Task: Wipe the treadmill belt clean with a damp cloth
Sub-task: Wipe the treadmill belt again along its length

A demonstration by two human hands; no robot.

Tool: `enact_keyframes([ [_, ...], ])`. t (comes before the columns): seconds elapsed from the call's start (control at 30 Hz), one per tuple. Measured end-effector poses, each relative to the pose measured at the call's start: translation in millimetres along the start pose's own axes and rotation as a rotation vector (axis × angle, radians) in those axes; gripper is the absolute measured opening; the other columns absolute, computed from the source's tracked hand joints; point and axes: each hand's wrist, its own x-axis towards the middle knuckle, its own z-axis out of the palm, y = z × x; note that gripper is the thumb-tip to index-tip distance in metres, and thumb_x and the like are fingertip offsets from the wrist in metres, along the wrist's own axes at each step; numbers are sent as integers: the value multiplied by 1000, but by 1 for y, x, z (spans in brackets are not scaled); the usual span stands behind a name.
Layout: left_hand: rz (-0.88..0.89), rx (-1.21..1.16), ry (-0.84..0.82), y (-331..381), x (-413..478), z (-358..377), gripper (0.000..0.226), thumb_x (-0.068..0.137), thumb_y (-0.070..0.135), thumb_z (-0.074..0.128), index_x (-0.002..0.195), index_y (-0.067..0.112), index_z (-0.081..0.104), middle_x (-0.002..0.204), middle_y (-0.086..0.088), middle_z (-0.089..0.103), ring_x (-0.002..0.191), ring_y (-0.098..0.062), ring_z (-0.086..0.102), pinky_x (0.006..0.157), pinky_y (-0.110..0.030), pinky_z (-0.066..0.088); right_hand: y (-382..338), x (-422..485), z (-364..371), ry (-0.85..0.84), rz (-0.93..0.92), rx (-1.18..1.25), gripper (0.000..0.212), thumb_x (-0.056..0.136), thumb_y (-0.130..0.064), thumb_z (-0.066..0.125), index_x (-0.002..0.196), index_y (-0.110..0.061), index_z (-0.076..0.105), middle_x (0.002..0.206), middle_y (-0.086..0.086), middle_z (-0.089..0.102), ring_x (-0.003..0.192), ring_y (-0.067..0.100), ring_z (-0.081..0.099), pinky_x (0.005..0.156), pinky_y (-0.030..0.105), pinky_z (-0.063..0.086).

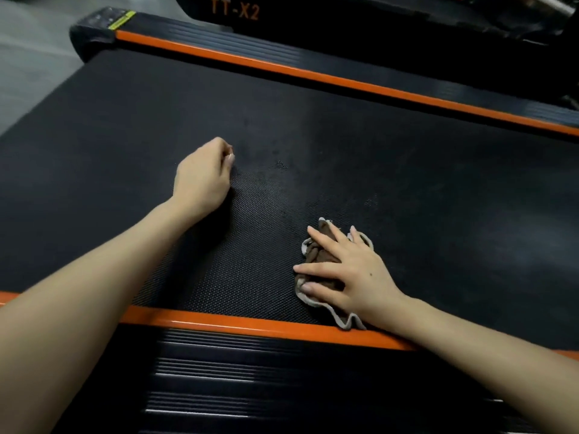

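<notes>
Fingers of my right hand lie spread and straight, pressing a crumpled brown cloth flat on the belt, close to the near orange rail. 1 pale edge of the cloth touches that rail. My left hand rests farther out on the belt, well apart from the cloth, curled into a loose fist with nothing in it. Beyond the far orange rail I see a machine marked TT-X2.

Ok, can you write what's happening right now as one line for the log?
step: belt wipe | right hand: flat on brown cloth by near orange rail | left hand: fingers curled, resting on belt
</notes>
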Motion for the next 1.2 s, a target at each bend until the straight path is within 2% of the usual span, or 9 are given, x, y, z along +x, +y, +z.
enact_keyframes([
  [0.1,2,21,2,-3,5,-1,18,99,20,40,106,8,52,119,-8,61,108,-30,55,91,-40,40,12,24,0,81,112,-24,35,85,-50,50,106,-31,71,139,9,50,129,39,43,101,64,27],
  [0.2,19,40,-14,-8,10,-3,19,99,18,40,105,6,52,118,-9,61,107,-32,55,98,-40,36,28,66,-4,71,467,-22,33,89,-47,54,117,-34,65,150,3,35,140,29,28,111,53,17],
  [0.3,33,34,-35,-16,17,-5,19,99,18,40,104,5,52,118,-10,61,107,-33,55,101,-41,35,24,77,-5,43,587,-90,46,87,-61,46,126,-40,56,155,3,24,143,29,18,114,53,11],
  [0.43,59,50,-103,-26,35,-1,19,100,18,38,103,4,50,120,-10,59,108,-34,54,105,-41,31,-10,44,-6,-74,459,-60,86,60,-86,36,138,-49,35,158,6,6,145,29,6,114,57,9],
  [0.7,308,127,-237,-49,80,15,21,98,14,46,107,-2,57,123,-14,60,134,-34,39,109,-50,22,9,64,11,44,191,-129,39,92,-51,42,120,-34,63,142,14,45,129,40,43,100,61,34],
  [0.8,299,114,-228,-60,84,19,22,99,15,43,108,1,57,131,-11,56,134,-33,39,110,-50,21,38,122,16,139,345,-189,38,89,-49,45,117,-32,66,140,15,48,125,43,46,98,63,37],
  [0.97,315,130,-243,-62,83,24,23,100,18,40,107,4,56,131,-10,56,134,-33,39,110,-53,22,66,200,17,137,710,-180,35,93,-45,49,124,-33,60,148,8,38,135,35,34,108,58,24],
  [1.07,318,142,-215,-60,82,24,28,100,20,35,107,5,57,125,-10,59,130,-34,44,108,-55,27,18,162,23,203,485,-137,34,89,-43,50,114,-27,67,135,13,53,120,37,53,99,58,36],
  [1.2,314,142,-198,-58,81,24,29,98,21,34,106,6,57,124,-8,59,128,-33,45,107,-55,28,-28,115,30,103,244,-46,34,95,-44,45,118,-29,65,139,7,50,129,32,45,105,55,33],
])
